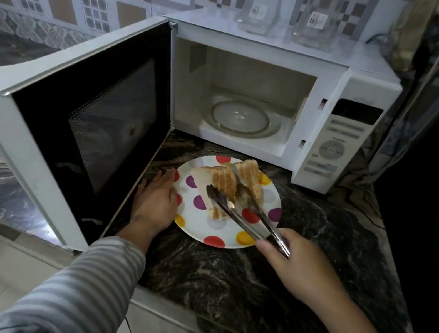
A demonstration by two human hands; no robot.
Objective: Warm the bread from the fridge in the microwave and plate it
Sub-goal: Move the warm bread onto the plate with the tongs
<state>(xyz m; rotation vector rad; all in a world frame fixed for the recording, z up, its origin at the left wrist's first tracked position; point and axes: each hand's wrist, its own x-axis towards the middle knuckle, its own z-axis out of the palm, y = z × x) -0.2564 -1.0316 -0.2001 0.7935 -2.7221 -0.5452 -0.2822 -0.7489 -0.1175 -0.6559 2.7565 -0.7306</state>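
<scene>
A white plate with coloured dots sits on the dark counter in front of the microwave. Bread slices lie stacked on it, a second stack behind. My left hand rests on the plate's left rim, holding it. My right hand grips metal tongs whose tips are over the near bread slices. The microwave door stands wide open to the left. Inside, the glass turntable is bare.
Two clear glass containers stand on top of the microwave. The control panel is on its right side. The open door blocks the counter to the left. The dark marbled counter extends right, toward a dark wall.
</scene>
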